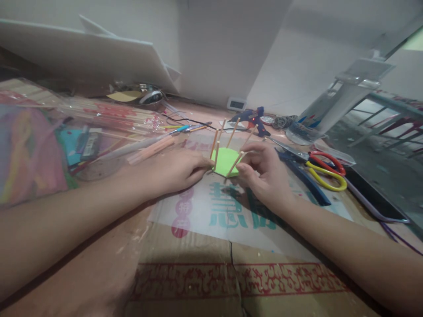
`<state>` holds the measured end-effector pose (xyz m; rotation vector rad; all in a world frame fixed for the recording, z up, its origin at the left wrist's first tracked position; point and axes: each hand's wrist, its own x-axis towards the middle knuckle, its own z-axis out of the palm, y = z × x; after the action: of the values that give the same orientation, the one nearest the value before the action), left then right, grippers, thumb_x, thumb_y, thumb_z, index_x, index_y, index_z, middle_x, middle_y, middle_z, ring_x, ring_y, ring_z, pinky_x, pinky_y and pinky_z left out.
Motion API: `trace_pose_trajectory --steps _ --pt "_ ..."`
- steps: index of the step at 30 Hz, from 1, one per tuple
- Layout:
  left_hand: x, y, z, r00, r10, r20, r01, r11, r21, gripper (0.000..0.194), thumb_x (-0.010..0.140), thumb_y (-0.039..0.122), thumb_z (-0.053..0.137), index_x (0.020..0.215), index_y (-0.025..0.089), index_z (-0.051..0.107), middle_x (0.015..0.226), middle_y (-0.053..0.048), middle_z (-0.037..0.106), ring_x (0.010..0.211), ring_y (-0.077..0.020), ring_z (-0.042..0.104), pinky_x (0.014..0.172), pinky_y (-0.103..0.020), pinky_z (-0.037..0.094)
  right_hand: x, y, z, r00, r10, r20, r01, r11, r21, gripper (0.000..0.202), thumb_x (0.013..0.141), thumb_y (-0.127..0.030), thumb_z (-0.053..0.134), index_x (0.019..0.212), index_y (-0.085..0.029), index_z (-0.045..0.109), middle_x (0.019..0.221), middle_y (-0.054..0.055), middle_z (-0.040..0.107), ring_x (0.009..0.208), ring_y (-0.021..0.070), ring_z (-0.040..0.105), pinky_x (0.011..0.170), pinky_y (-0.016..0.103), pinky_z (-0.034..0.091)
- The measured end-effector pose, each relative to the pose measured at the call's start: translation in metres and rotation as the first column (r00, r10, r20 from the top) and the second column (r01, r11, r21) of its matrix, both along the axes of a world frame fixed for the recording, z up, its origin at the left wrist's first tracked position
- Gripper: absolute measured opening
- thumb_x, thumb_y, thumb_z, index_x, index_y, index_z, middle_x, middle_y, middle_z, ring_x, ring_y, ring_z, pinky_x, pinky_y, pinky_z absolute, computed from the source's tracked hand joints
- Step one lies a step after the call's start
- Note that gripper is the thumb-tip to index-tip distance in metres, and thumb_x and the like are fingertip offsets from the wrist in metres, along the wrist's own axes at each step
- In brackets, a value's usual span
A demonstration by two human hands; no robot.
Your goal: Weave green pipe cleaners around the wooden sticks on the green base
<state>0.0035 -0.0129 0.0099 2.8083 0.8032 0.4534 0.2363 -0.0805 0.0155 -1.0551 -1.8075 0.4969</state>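
Observation:
A bright green flat base [226,160] lies on a white printed sheet, with several thin wooden sticks standing around its edge, some leaning. My left hand [185,171] rests at the base's left side, fingers together, its fingertips gripping the edge by the foot of a stick. On the other side, my right hand [266,171] is curled, with thumb and forefinger closed on the front-right wooden stick [234,165], which tilts to the right. The exact fingertip contact is partly hidden on both hands.
Behind the base sits a blue hot glue gun [254,119] with a small red light. At right are red-and-yellow-handled scissors [325,169], a phone [376,193] and a clear plastic container [330,105]. Bagged sticks [112,115] and pens [188,127] lie left.

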Motion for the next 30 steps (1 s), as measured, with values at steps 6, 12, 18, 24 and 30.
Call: trace_pose_trajectory --steps 6,12,18,24,30 --pt "0.0 0.001 -0.002 1.0 -0.011 0.017 0.011 1.0 -0.004 0.03 0.096 0.025 0.046 0.115 0.025 0.069 0.115 -0.004 0.072 0.104 -0.0209 0.066 0.093 -0.034 0.049 -0.001 -0.029 0.034 0.901 0.153 0.407 -0.258 0.941 0.218 0.017 0.097 -0.028 0.055 0.08 -0.024 0.055 0.062 -0.001 0.059 0.055 0.0133 0.055 0.053 0.028 0.039" --pt "0.001 0.001 -0.004 1.0 0.014 0.004 -0.015 0.999 0.031 0.031 0.096 0.026 0.045 0.117 0.022 0.069 0.118 -0.004 0.072 0.104 -0.0224 0.067 0.091 -0.036 0.051 -0.013 -0.039 0.023 0.497 0.144 0.856 -0.161 0.984 -0.072 0.038 0.098 -0.021 0.045 0.135 -0.015 0.054 0.072 0.004 0.072 0.056 0.0152 0.062 0.051 0.026 0.035" --pt "0.0 0.0 -0.005 1.0 0.015 0.005 -0.015 0.998 0.059 0.031 0.096 0.027 0.045 0.116 0.023 0.069 0.114 -0.004 0.073 0.103 -0.0234 0.067 0.09 -0.037 0.05 -0.019 -0.026 0.013 0.381 0.076 0.922 -0.013 0.997 -0.077 0.048 0.096 -0.019 0.045 0.144 -0.013 0.048 0.065 0.005 0.07 0.051 0.0177 0.059 0.048 0.028 0.03" --pt "0.001 0.001 -0.005 1.0 0.009 0.025 -0.009 1.0 0.02 0.032 0.096 0.026 0.044 0.116 0.023 0.069 0.115 -0.005 0.073 0.102 -0.0224 0.067 0.09 -0.036 0.051 -0.011 -0.021 0.032 0.816 0.331 0.475 -0.11 0.894 -0.434 0.029 0.097 -0.034 0.049 0.084 -0.019 0.07 0.073 0.002 0.071 0.061 0.0137 0.061 0.056 0.024 0.044" --pt "0.0 0.001 -0.005 0.999 0.02 0.029 -0.021 0.999 0.026 0.031 0.096 0.026 0.044 0.116 0.024 0.069 0.116 -0.004 0.073 0.103 -0.0226 0.067 0.091 -0.036 0.05 -0.001 -0.025 0.022 0.799 0.243 0.55 -0.022 0.926 -0.377 0.034 0.094 -0.034 0.059 0.125 -0.022 0.066 0.075 0.001 0.073 0.061 0.0138 0.061 0.06 0.025 0.044"
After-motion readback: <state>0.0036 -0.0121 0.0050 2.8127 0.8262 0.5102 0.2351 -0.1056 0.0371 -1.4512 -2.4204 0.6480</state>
